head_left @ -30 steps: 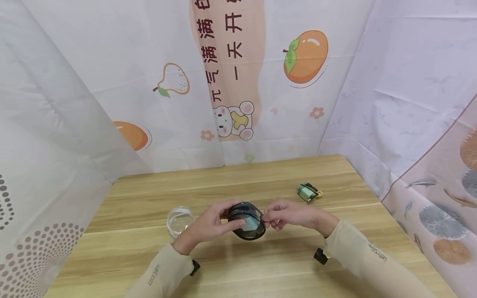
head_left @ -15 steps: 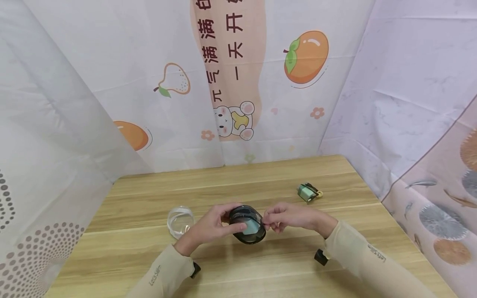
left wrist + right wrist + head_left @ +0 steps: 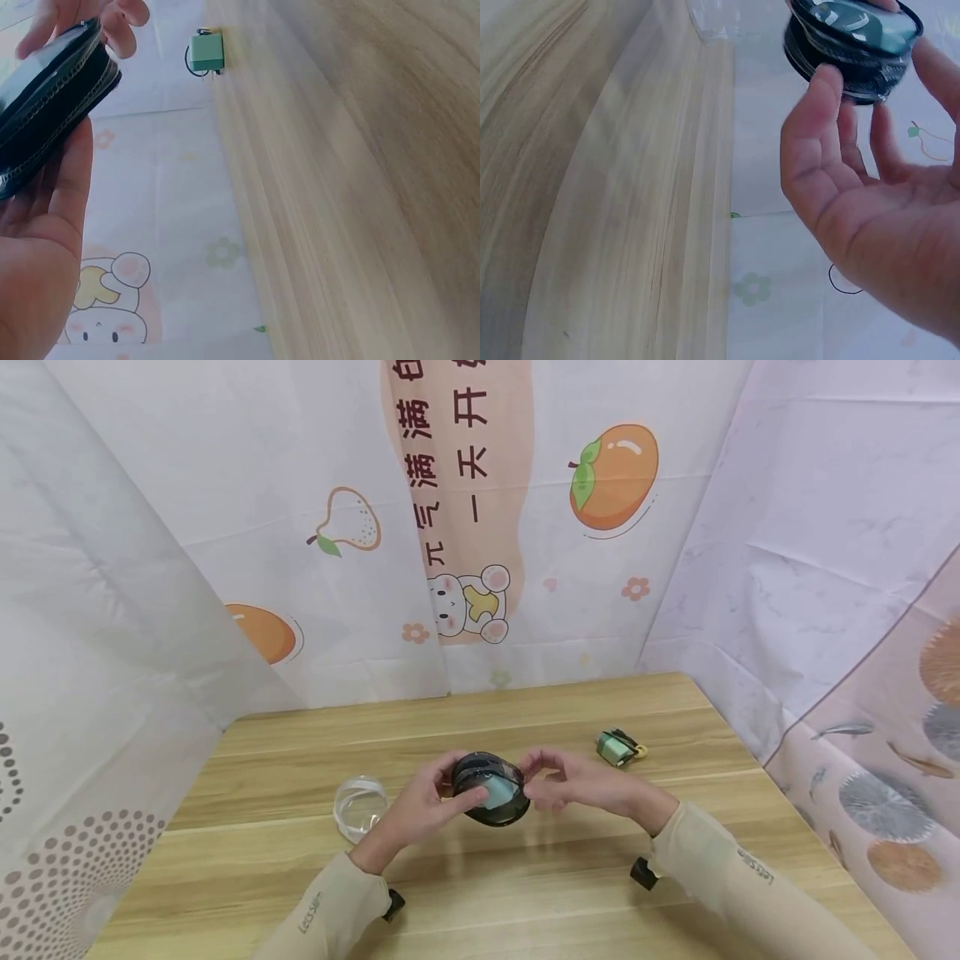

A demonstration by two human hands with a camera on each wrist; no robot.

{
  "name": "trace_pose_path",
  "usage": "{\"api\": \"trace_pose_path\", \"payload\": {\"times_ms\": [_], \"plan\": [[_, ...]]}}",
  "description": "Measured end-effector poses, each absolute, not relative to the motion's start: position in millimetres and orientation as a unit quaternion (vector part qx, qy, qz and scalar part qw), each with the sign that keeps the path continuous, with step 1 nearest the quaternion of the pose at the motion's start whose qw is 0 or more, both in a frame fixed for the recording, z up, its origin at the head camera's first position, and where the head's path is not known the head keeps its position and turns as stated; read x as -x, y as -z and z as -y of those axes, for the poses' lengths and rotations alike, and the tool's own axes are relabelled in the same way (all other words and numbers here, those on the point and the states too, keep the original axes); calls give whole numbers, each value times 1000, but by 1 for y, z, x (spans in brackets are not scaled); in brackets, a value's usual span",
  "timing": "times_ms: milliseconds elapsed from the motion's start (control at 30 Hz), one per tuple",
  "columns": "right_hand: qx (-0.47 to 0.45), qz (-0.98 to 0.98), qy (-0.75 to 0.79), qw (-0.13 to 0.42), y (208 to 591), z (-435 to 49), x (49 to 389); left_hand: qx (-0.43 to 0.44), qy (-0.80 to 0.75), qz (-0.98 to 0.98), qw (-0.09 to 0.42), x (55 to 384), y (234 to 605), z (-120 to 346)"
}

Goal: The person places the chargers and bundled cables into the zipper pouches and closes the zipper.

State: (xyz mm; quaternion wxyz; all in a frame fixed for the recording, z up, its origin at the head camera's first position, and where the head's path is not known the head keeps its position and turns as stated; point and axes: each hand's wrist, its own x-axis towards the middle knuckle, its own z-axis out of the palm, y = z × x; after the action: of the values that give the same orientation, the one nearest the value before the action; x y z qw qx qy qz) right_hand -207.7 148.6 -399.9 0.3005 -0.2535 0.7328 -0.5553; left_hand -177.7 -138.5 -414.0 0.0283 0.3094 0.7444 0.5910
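A small rounded black zip pouch (image 3: 491,787) with a clear window is held above the table; something light blue shows through the window. My left hand (image 3: 427,802) grips its left side, thumb over the window and fingers behind and beneath. In the left wrist view the pouch (image 3: 56,101) shows its stitched side edge. My right hand (image 3: 577,781) is at the pouch's right edge, thumb and forefinger spread apart, fingertips at or very near the rim. The right wrist view has those fingers (image 3: 821,105) loosely bent beside the pouch (image 3: 855,52); a zip pull cannot be made out.
A clear round case with a white band (image 3: 360,810) lies on the wooden table (image 3: 315,893), left of my left hand. Behind my right hand lies a light green charger plug (image 3: 617,747) with a black cable bundled round it. Printed cloth (image 3: 360,635) hangs behind the table.
The pouch and my left hand have risen slightly and shifted a little left. My right hand's fingers, earlier pinched together at the pouch's right edge, have spread apart.
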Motion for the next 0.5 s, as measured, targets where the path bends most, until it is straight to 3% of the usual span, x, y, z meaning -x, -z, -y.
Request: {"api": "trace_pose_path", "payload": {"times_ms": [267, 500], "plan": [[266, -727, 561, 293, 406, -142, 206, -312, -625, -715, 27, 180, 413, 138], [297, -742, 544, 254, 407, -140, 205, -302, -628, -712, 88, 179, 413, 138]]}}
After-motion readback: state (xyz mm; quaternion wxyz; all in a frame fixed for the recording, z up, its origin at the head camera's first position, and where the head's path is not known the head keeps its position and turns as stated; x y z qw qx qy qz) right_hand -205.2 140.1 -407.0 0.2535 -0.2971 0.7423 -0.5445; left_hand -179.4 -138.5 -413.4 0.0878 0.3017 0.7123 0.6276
